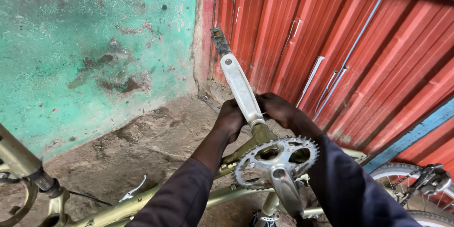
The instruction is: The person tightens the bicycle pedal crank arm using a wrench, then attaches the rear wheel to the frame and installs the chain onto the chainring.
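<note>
Together, left hand (230, 119) and right hand (279, 111) clasp the silver crank arm (240, 85).

One view only, worn on the head and looking steeply down and forward over the person's own forearms, close in on the crank arm (240, 86) and chainring (276, 161) of an upturned gold bicycle frame (142, 203). Straight ahead stand the green wall (94, 42) and red corrugated sheeting (369, 52) (both quite near).
</note>
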